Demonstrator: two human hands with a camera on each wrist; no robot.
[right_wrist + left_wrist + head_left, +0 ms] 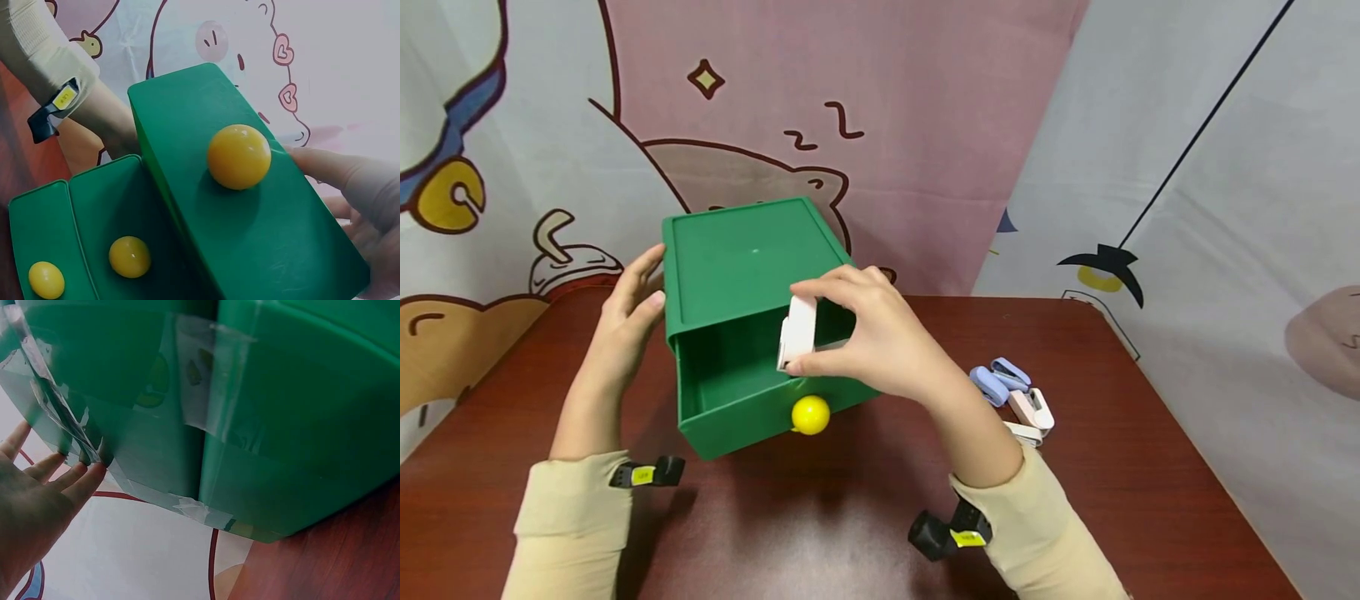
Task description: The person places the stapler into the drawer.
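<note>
A green drawer cabinet stands on the table, its top drawer pulled out, with a yellow knob on the front. Between thumb and fingers, my right hand pinches a small white stapler upright at the mouth of that drawer. In the right wrist view the drawer front hides the stapler and part of the hand. My left hand is at the cabinet's left side; the left wrist view shows its fairly straight fingers touching the green wall.
Right of the cabinet on the brown table lie blue staplers and white ones, partly behind my right forearm. Two lower drawers with yellow knobs are closed. A printed cloth hangs behind the table.
</note>
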